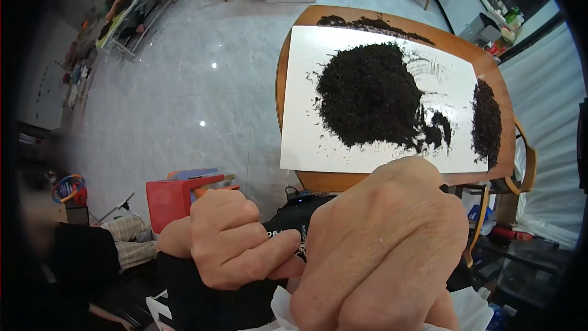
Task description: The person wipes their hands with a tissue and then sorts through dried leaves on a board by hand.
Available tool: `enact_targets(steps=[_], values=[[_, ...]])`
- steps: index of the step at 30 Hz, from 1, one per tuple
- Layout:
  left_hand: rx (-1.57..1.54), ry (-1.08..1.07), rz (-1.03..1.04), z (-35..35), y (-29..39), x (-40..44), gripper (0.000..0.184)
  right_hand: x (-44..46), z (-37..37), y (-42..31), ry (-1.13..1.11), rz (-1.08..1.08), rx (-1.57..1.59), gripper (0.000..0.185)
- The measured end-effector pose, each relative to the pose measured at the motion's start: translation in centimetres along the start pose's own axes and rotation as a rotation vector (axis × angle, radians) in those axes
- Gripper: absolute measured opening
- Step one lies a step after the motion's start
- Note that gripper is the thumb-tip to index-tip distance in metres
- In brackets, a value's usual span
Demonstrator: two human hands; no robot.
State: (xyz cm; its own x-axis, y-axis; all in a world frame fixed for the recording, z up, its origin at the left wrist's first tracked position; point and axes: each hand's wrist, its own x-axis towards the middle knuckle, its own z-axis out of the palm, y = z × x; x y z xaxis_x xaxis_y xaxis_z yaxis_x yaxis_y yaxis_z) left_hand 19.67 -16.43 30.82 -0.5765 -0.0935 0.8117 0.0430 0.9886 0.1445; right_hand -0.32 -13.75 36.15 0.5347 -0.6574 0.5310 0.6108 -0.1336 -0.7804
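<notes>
Head view of two bare hands in front of the body, with a dark pile beyond them. The right hand [389, 245], larger in the view, is bent with its back toward the camera; its fingertips are hidden, so whether its grip is apart, together or clamped on something cannot be told. The left hand [229, 242] has its fingers folded in, the thumb side turned toward the right hand; what lies inside this grip, if anything, is likewise hidden. Crumpled white material [471, 306] shows below the right hand; contact with it cannot be made out. A black garment [202, 303] lies beneath the left.

The pile [367, 95], of shredded dark matter, sits on a white board [300, 116] upon a wooden surface [327, 181]. Key relation: the pile lies forward of both hands and well apart from them, with the right hand the nearer. The board's long axis runs left to right, across the line from body to pile. A smaller heap [487, 122] borders the board's right end, elongated near to far; a thin strip [386, 23] follows its far edge.
</notes>
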Motion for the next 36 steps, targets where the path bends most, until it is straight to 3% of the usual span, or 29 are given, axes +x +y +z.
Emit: enact_targets(steps=[22, 26, 36], values=[[-0.16, -0.182, -0.275, 2.4, 0.9, 0.0, 0.011, -5.8, 0.1, -0.6, 0.094, -0.258, -0.035, 0.012], [-0.163, -0.071, -0.307, 3.9, 0.4, -0.1, 0.008, -7.6, 0.2, -1.0, 0.091, -0.297, -0.057, 0.011], [-0.258, -0.107, -0.365, 6.1, -1.2, 0.6, 0.004, -8.7, 0.1, -1.0, 0.062, -0.339, -0.096, 0.01]])
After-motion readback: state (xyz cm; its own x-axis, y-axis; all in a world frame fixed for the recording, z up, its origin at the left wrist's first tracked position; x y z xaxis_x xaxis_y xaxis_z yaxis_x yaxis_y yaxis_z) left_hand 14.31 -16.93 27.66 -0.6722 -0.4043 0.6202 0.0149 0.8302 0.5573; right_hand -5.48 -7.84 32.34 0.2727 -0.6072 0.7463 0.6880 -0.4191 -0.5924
